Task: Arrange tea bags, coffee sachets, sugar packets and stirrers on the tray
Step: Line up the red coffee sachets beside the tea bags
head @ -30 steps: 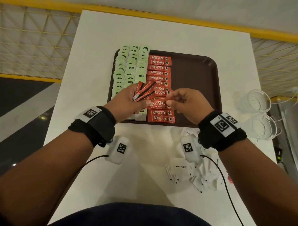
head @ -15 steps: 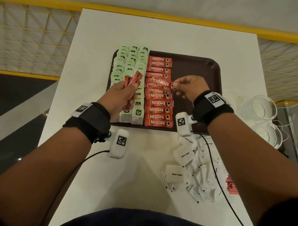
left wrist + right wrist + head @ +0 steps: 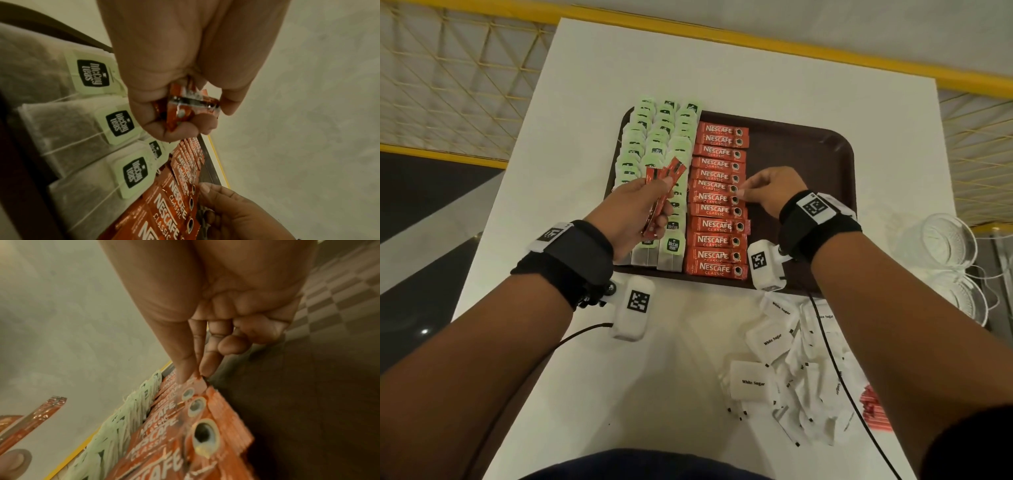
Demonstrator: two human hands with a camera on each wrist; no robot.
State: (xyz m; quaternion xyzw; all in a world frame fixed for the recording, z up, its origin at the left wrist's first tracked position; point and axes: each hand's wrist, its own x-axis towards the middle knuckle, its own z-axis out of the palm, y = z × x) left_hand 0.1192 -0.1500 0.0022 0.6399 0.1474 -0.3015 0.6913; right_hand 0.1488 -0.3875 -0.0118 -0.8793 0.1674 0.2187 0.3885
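Tray: brown tray (image 3: 791, 150) on the white table (image 3: 619, 394); its right half is bare.
Tea bags: three columns of green-tagged tea bags (image 3: 657, 137) fill the tray's left side, overlapping like shingles.
Coffee column: red coffee sachets (image 3: 717, 226) lie crosswise in one column just right of the tea bags, each overlapping its neighbour.
Left hand: left hand (image 3: 635, 214) holds a fanned bunch of spare sachets (image 3: 666, 173) above the tea bags; grip clenched around their lower ends, as the left wrist view confirms.
Right hand: right hand (image 3: 770, 192) sits at the right edge of the column, about midway along it; thumb and forefinger (image 3: 185, 369) pinch the end seam of one sachet in the row (image 3: 200, 380), remaining fingers curled.
Sugar: white sugar packets (image 3: 774, 341) lie in a loose heap on the table near the tray's front right corner, not yet on it.
Other items: clear glass bowls (image 3: 945, 240) at the table's right edge; a small red item beside the sugar heap, too hidden to identify. Stirrers cannot be made out.
Handling, judged: sachets are light, thin and glossy, likely slippery against one another; flat crimped end seams give the surest hold, since the filled middle flexes and shifts.
Risk, judged: nudging one sachet could drag its overlapped neighbours askew.
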